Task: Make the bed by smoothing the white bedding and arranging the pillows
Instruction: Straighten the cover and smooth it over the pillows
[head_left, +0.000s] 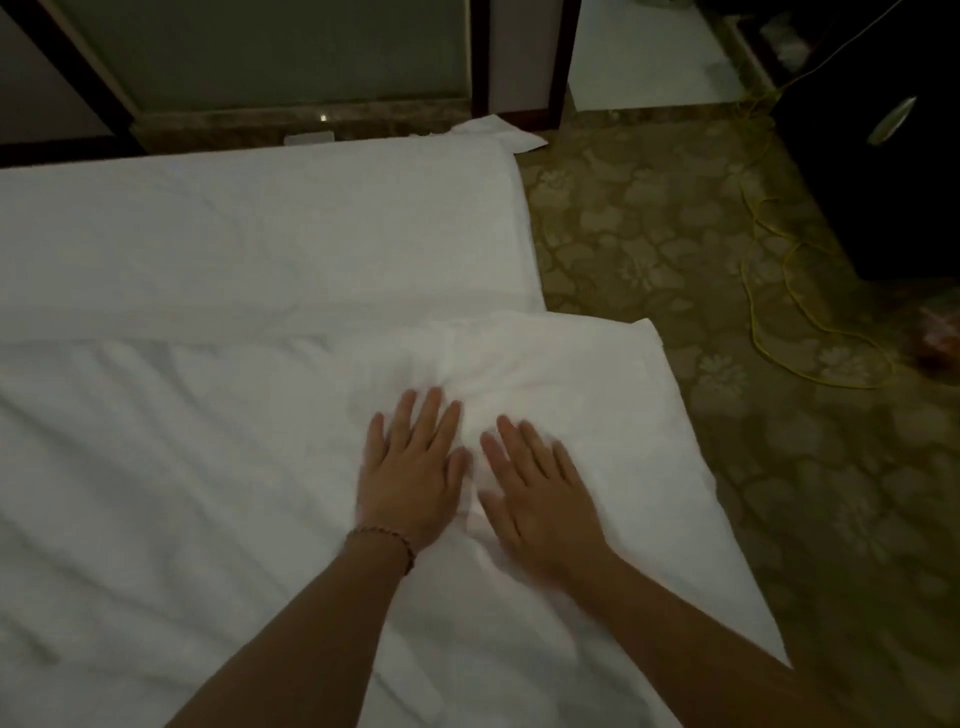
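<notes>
- Step in hand looks like the smoothing part — both hands are flat on the white bedding (218, 467), near the bed's right side, pushing at a bunched-up ridge (467, 374) just past the fingertips.
- Left hand (413, 467) is spread, fingers straight, palm down on the cloth. It has a thin bracelet (384, 535) at the wrist. Right hand (535, 488) is the same deal: fingers straight and slightly fanned, pressing, not pinching anything. It's a bit blurred, so I'd guess it's mid-sweep.
- The bedding covers the whole near half of the bed, with long shallow creases running across the left. Its far right corner (647, 330) sticks out over the carpet (675, 234).
- Beyond it lies a smoother white band (260, 228) across the bed — I can't tell if that's a pillow or folded cover. No clear pillow in view otherwise.
- My read on the next move: push the ridge outward toward the right edge, then pull that loose corner square.
- Room to move: open carpet on the right, but a yellow cable (789, 332) loops across it near dark furniture (883, 156), so I'd watch my footing there. A white cloth (493, 132) sits at the far corner by the wall.
</notes>
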